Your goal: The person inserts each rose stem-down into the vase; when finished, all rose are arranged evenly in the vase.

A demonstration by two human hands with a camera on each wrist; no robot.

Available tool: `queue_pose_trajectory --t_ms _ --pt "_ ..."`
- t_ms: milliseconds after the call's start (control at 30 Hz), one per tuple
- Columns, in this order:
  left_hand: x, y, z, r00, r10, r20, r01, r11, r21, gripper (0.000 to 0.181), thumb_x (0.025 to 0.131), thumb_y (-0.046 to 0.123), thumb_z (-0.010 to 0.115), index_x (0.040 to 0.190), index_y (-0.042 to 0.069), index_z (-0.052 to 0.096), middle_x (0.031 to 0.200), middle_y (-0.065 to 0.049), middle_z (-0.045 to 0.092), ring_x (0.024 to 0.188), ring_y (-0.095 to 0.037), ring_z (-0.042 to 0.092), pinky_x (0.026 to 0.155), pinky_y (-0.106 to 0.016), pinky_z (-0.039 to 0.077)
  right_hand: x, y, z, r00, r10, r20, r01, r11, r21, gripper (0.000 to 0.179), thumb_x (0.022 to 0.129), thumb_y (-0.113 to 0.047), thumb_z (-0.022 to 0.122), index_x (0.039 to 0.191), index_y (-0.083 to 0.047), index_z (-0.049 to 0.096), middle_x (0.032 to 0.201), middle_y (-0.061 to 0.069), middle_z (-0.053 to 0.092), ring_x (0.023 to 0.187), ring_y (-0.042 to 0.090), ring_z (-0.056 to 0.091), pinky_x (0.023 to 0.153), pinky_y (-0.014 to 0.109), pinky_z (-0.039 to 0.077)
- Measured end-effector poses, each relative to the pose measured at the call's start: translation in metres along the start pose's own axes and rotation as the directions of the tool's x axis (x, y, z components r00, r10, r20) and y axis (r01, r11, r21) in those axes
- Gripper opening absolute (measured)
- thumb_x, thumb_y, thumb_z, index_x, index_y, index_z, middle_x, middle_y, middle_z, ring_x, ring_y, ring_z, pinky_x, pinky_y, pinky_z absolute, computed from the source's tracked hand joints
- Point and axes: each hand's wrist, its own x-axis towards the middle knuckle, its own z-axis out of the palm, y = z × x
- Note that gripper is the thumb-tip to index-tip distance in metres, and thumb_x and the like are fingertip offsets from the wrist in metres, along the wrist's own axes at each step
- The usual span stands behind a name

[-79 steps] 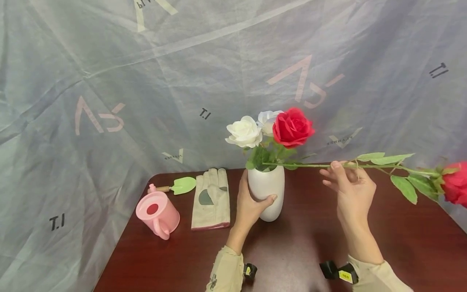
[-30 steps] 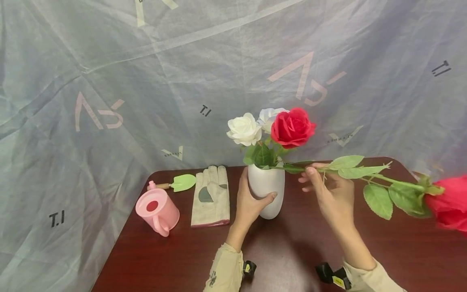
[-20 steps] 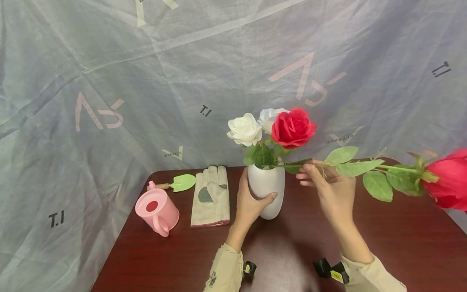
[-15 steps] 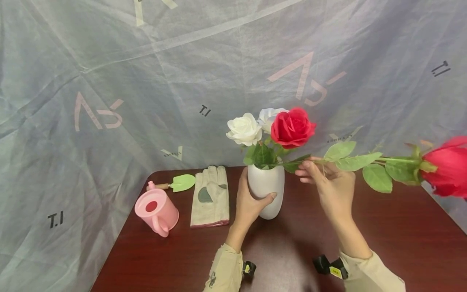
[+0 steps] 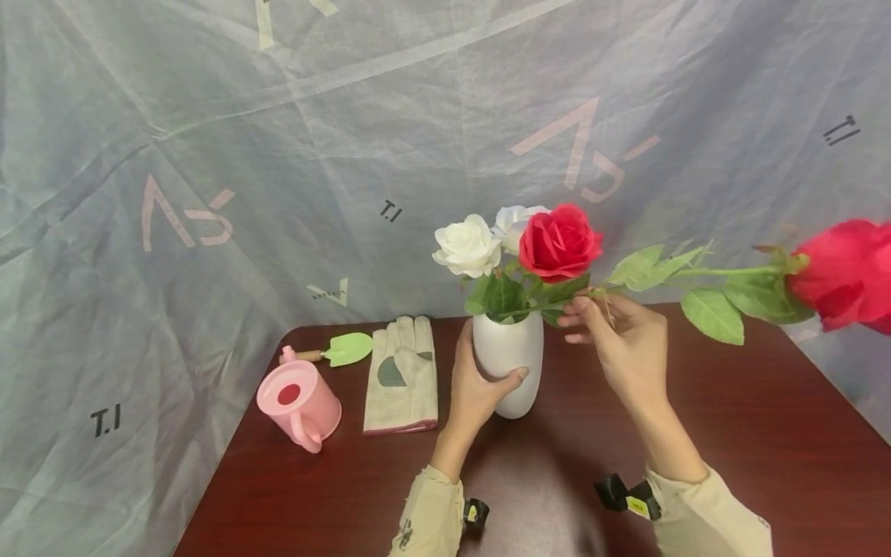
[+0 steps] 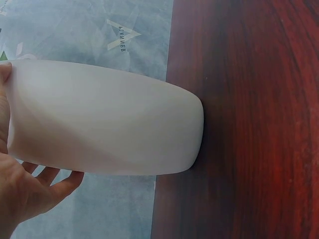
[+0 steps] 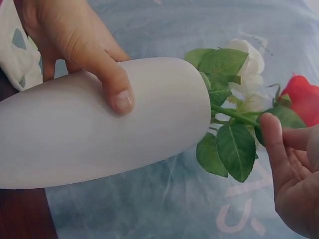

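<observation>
A white vase (image 5: 511, 356) stands upright on the dark red table; my left hand (image 5: 476, 391) grips its left side, thumb across the front. Two white roses (image 5: 468, 246) and a red rose (image 5: 560, 243) rise from its mouth, with green leaves (image 7: 237, 152) around the rim. My right hand (image 5: 629, 348) pinches the stem of a second red rose (image 5: 845, 275) between thumb and fingers, right of the rim. That stem slants, its lower end at the vase mouth and its bloom far to the right. In the left wrist view the vase (image 6: 104, 119) has its base on the table.
Left of the vase lie a pair of cream work gloves (image 5: 404, 387) with green patches, a small trowel (image 5: 350, 350) with a green blade, and a pink watering can (image 5: 302, 406). A grey printed sheet (image 5: 313, 155) hangs behind the table (image 5: 557, 480).
My right hand has moved left toward the vase, sliding the rose's stem to its mouth. The bloom dipped, then rose, so the stem tilts upward now. My left hand stays on the vase.
</observation>
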Motion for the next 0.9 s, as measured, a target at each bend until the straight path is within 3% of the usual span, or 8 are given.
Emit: queue_pose_trajectory --t_ms 200,567,667,800,900 --pt "0.000 0.001 0.000 1.000 -0.003 0.000 0.003 1.000 -0.003 0.098 0.066 0.038 0.082 0.144 0.030 0.024 0.133 0.006 0.040 0.114 -0.011 0.045 0.091 -0.040 0.040 0.002 0.002 0.006 1.000 0.017 0.017 -0.016 0.998 -0.067 0.014 0.087 -0.001 0.063 0.092 0.012 0.066 0.077 0.019 0.066 0.065 0.019 0.067 0.055 0.032 0.052" --pt "0.000 0.001 0.000 1.000 -0.002 -0.005 0.002 1.000 -0.008 0.099 0.065 0.037 0.082 0.145 0.030 0.023 0.135 0.006 0.040 0.115 -0.013 0.045 0.091 -0.041 0.040 0.007 0.004 0.011 0.997 0.054 0.050 -0.049 0.995 -0.088 0.011 0.086 -0.002 0.063 0.090 0.008 0.068 0.079 0.022 0.065 0.065 0.018 0.067 0.057 0.033 0.053" --pt "0.000 0.000 0.001 1.000 -0.005 -0.005 0.005 1.000 -0.008 0.100 0.065 0.038 0.082 0.145 0.030 0.023 0.134 0.006 0.040 0.114 -0.013 0.045 0.090 -0.040 0.040 0.008 0.004 0.010 0.996 0.068 0.062 -0.056 0.983 -0.177 0.011 0.087 -0.005 0.064 0.089 0.005 0.069 0.076 0.018 0.066 0.059 0.015 0.065 0.054 0.031 0.052" --pt "0.000 -0.002 0.001 1.000 -0.006 0.000 0.006 1.000 -0.004 0.099 0.066 0.037 0.082 0.145 0.030 0.023 0.134 0.007 0.040 0.114 -0.011 0.045 0.090 -0.040 0.040 0.009 0.004 0.010 0.994 0.075 0.082 -0.044 0.944 -0.327 0.011 0.086 -0.009 0.066 0.086 0.001 0.072 0.066 0.011 0.065 0.047 0.014 0.059 0.048 0.026 0.049" --pt "0.000 -0.003 0.001 1.000 -0.006 0.001 0.006 1.000 -0.004 0.098 0.066 0.037 0.082 0.144 0.031 0.023 0.134 0.008 0.040 0.113 -0.010 0.045 0.090 -0.039 0.040 0.010 0.004 0.012 0.993 0.074 0.089 -0.036 0.928 -0.372 0.011 0.085 -0.010 0.068 0.083 0.000 0.072 0.060 0.009 0.063 0.044 0.016 0.057 0.046 0.024 0.047"
